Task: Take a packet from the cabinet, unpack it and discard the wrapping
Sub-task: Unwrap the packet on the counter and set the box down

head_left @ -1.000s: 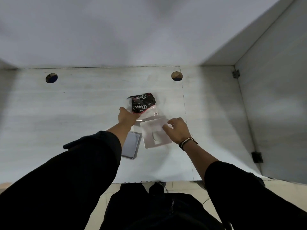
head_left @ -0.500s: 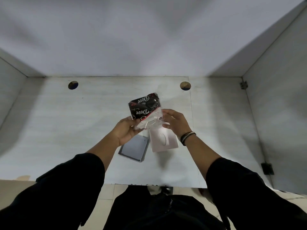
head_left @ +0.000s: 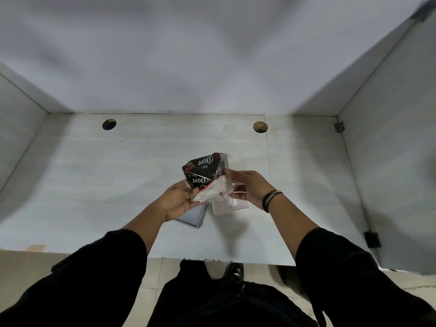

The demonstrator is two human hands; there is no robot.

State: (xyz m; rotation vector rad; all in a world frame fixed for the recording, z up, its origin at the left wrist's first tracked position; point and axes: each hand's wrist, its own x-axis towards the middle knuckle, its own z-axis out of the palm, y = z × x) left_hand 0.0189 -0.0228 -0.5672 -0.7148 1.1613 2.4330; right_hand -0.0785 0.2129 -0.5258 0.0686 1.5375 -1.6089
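A black packet point(head_left: 203, 169) printed with white "Dove" lettering sits inside clear plastic wrapping point(head_left: 218, 191). I hold it in the air above the white cabinet shelf point(head_left: 118, 185). My left hand point(head_left: 179, 200) grips its lower left edge. My right hand point(head_left: 250, 188) pinches the clear wrapping on the right side. Both hands are close together, and the packet's lower end is partly hidden by my fingers.
A grey flat box point(head_left: 193, 217) and a pale pink flat box point(head_left: 230, 205) lie on the shelf under my hands. Two round holes point(head_left: 109, 124) point(head_left: 260, 126) pierce the shelf near the back wall. Cabinet side walls stand left and right. Tiled floor and my shoe point(head_left: 233, 271) show below.
Both hands lifted the packet off the shelf and drew it nearer to me. My right hand moved from the pink box to the wrapping. The packet has tilted upright.
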